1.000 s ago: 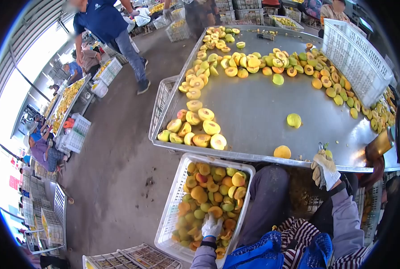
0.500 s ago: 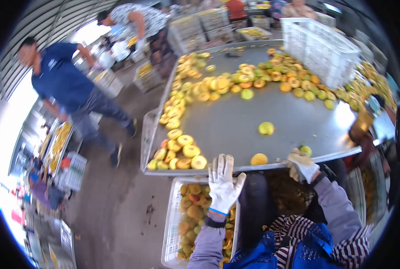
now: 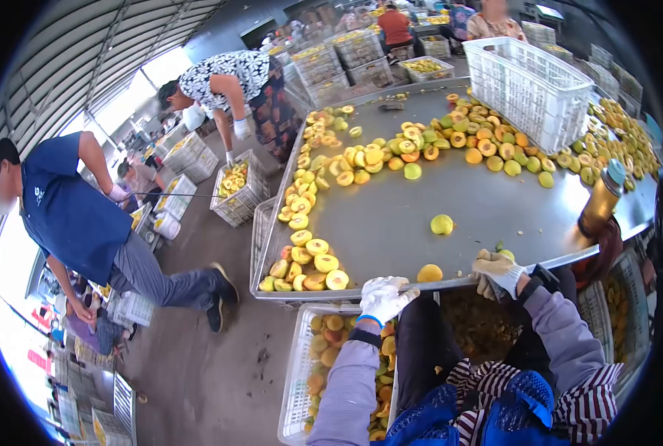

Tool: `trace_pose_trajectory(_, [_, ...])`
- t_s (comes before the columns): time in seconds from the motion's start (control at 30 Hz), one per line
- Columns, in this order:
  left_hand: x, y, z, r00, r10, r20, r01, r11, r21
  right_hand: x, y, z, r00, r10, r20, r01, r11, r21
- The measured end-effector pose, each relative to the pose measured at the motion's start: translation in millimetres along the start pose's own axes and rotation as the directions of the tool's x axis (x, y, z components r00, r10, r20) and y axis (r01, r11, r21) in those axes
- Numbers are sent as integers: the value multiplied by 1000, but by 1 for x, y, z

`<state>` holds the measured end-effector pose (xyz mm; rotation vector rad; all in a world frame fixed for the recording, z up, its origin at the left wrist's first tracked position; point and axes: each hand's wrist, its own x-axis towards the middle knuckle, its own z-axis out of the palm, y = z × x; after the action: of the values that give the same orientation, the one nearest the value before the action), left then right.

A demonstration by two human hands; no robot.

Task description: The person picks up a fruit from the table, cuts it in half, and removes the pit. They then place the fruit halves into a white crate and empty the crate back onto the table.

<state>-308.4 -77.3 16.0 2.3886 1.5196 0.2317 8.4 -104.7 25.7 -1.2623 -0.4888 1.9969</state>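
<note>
My left hand (image 3: 385,299), in a white glove, is at the front rim of the metal table (image 3: 361,245), its fingers bent over the edge. My right hand (image 3: 499,273), also gloved, is curled closed at the same rim farther right; whatever it may hold is hidden. Just beyond it a green fruit (image 3: 507,255) shows partly. An orange peach half (image 3: 429,273) lies between my hands near the edge, and a yellow-green peach half (image 3: 442,224) lies farther in. Below my left hand stands a white crate of peaches (image 3: 294,372).
Halved peaches (image 3: 372,154) form a curved band along the table's left and back. A white crate (image 3: 528,97) and an amber bottle (image 3: 602,197) stand on the right. One person (image 3: 86,201) walks at left, pulling a crate (image 3: 242,189) by a rod; another person (image 3: 227,82) bends over it.
My left hand has lowered from spread fingers to bent ones on the rim. My right hand stays at the edge. The walking person has moved left, and the view has shifted.
</note>
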Motion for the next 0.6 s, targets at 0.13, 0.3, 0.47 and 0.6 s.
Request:
trace_pose_trajectory(0.13, [3, -2, -2, 999, -17, 30, 17, 1000, -1, -7, -25, 7, 828, -473, -300, 120, 673, -729])
trace_pose_trajectory(0.3, [7, 0, -7, 998, -31, 59, 31, 999, -13, 39, -7, -34, 587, -798, -136, 53, 205, -977])
trace_pose_trajectory(0.47, [21, -5, -11, 976, -23, 215, 33, 998, -45, 38, -1, -30, 516, -844, -144, 64, 206, -976])
trace_pose_trajectory(0.6, [20, -6, -10, 984, 9, 180, 1, 998, -57, 35, -4, -24, 538, -836, -105, 77, 173, -982])
